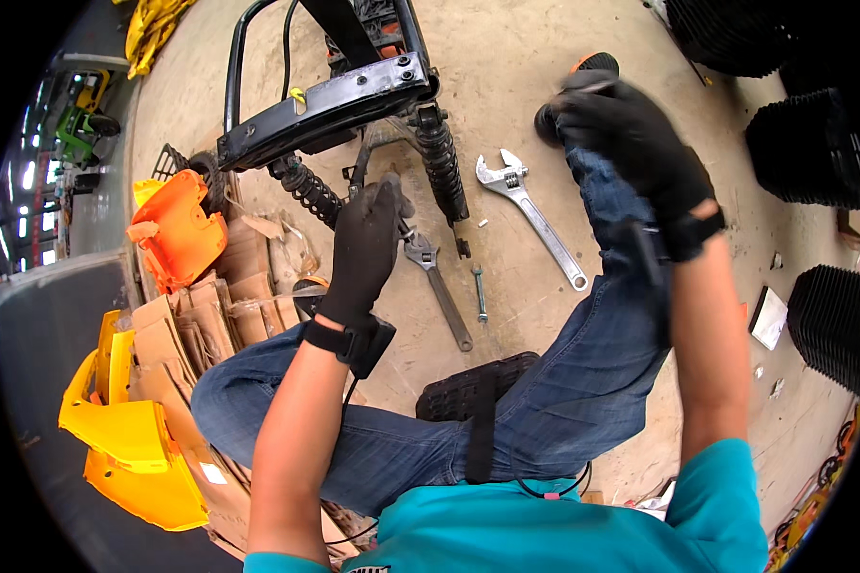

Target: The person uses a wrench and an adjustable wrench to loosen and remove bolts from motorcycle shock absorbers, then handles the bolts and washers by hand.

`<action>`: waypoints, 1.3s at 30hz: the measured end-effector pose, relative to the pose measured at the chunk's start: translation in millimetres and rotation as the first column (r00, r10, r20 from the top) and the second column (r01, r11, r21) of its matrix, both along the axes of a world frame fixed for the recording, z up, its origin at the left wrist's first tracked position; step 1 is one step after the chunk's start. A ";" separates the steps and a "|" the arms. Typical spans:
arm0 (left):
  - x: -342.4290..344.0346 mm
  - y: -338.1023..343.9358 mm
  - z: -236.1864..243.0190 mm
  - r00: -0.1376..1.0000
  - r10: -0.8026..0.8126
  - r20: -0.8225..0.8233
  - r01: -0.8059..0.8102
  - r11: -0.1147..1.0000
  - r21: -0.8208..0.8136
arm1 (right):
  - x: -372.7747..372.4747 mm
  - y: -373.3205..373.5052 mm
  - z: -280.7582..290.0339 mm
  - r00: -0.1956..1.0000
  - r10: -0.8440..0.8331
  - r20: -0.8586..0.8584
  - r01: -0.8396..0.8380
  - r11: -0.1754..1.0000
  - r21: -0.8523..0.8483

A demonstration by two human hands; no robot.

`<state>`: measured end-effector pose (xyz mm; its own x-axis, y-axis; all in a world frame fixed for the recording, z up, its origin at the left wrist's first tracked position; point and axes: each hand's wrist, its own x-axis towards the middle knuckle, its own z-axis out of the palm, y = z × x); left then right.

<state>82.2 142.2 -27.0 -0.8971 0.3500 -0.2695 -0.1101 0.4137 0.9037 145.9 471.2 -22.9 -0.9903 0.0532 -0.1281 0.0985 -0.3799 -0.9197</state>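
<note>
Left hand [365,248] blocks the bottom of a spring [308,194] — can't tell what its fingers are doing. Right hand [635,138] — blurry, fingers unreadable.

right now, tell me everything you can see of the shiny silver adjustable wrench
The shiny silver metal adjustable wrench lies on the tan floor, between the right-hand black coil-spring shock absorber and the blue-jeaned right leg. Its open jaws point toward the picture's top, the adjusting screw below them; the handle slants down rightward to a round hole. The black-gloved left hand and black-gloved right hand are off it.
</note>
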 end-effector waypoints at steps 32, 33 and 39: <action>-58.0 49.5 -24.3 0.998 -0.002 -0.068 0.010 0.993 0.116 | -65.4 -92.3 -67.1 0.985 -0.169 0.046 0.174 0.970 -0.172; -59.1 49.4 -25.4 0.997 -0.016 -0.080 0.026 0.991 0.128 | -65.8 -92.0 -67.1 0.985 -0.167 0.053 0.174 0.970 -0.171; -62.3 49.2 -28.4 0.990 -0.045 -0.135 0.058 0.994 0.095 | -67.1 -89.3 -72.4 0.990 -0.131 0.059 0.139 0.978 -0.155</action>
